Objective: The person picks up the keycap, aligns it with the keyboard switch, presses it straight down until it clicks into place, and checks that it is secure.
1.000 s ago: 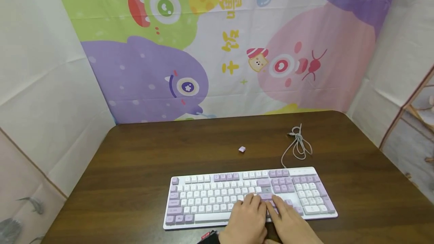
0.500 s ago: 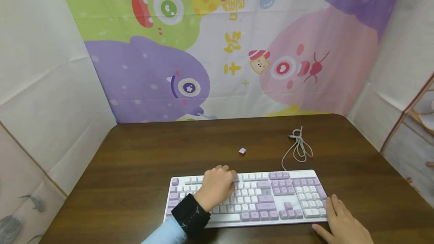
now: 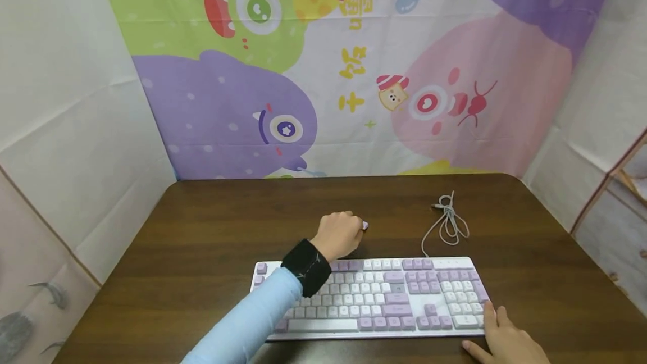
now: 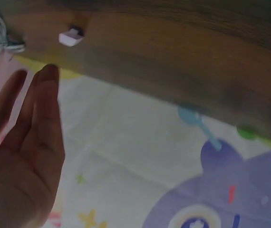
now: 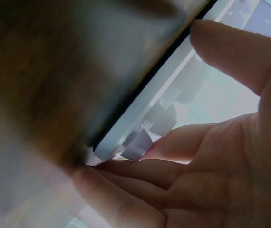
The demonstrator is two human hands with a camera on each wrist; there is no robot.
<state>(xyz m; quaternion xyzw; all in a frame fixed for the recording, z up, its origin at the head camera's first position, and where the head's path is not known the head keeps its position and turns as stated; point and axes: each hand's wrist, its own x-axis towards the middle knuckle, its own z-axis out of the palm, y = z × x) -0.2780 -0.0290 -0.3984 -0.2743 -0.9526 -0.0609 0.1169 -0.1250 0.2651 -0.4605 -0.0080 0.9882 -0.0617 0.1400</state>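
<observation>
A white and lilac keyboard [image 3: 424, 303] lies on the brown table. Behind it sits a small loose lilac keycap [image 3: 365, 225], partly covered by my left hand [image 3: 337, 235] in the head view. The left wrist view shows the keycap [image 4: 71, 37] on the wood, slightly apart from the loosely bent fingertips, which hold nothing. My right hand [image 3: 511, 340] rests against the keyboard's right end near the front corner. In the right wrist view its fingers [image 5: 169, 175] lie along the keyboard's end, and the thumb is at the front edge. One key position [image 3: 397, 288] looks grey and bare.
The keyboard's pale cable [image 3: 449, 221] lies tied in loops at the back right. Brown wood [image 3: 227, 212] extends to the left and back. A cartoon-printed cloth [image 3: 227, 111] hangs behind the table, with pale sheets at both sides.
Both hands were together on the keyboard's keys. My right hand moved out to its right end; my left hand moved over the top row, then beyond the keyboard to the loose keycap.
</observation>
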